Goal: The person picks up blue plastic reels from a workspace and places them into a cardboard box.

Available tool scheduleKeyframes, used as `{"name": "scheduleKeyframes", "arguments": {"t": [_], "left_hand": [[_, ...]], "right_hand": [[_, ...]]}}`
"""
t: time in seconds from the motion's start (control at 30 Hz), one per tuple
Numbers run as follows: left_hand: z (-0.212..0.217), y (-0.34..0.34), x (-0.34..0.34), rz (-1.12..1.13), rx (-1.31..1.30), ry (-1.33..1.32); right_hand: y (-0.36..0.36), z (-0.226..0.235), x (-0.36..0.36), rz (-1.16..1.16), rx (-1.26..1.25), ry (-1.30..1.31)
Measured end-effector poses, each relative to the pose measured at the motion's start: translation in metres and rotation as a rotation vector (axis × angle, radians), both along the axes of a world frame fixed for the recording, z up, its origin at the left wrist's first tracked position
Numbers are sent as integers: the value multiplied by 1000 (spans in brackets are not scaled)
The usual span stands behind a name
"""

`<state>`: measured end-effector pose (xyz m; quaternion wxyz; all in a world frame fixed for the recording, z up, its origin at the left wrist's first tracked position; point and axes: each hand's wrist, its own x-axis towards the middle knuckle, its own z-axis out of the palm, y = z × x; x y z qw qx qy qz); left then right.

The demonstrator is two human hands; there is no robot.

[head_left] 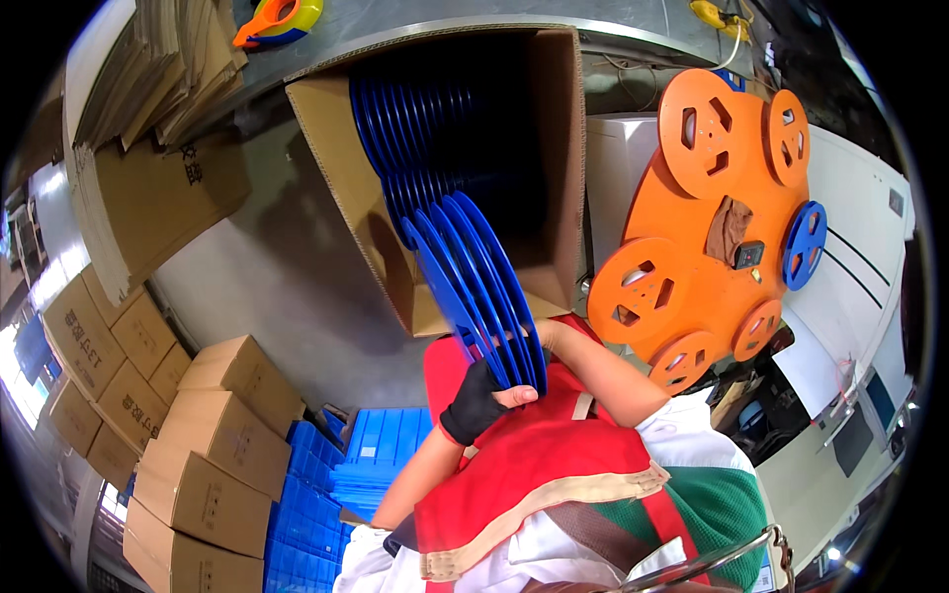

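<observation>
A bunch of several thin blue reels stands on edge in front of my chest, leaning toward an open cardboard box. My left hand, in a black fingerless glove, grips the bunch at its lower rim. My right hand presses against the right side of the same bunch, and its fingers are hidden behind the reels. Inside the box, more blue reels are packed on edge in a row.
Orange reels of several sizes and a small blue reel lie on a white surface at the right. Flat cardboard sheets and a tape dispenser are at the upper left. Closed cartons and blue crates stand below left.
</observation>
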<state>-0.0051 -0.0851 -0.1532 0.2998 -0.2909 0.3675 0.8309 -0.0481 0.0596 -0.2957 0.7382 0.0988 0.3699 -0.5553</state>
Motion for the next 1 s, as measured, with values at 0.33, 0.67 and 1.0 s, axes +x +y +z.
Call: {"name": "scheduleKeyframes", "arguments": {"t": [0.33,0.67,1.0], "left_hand": [[-20,-28,23,207,-204,-96],[-40,-44,43,348,-194,-195],[-42,-55,45,426,-225,-238]], "right_hand": [[10,-5,-95,-284,231,-259],[-20,-57,-181,-611,283,-36],[-32,-74,-199,-648,326,68]]}}
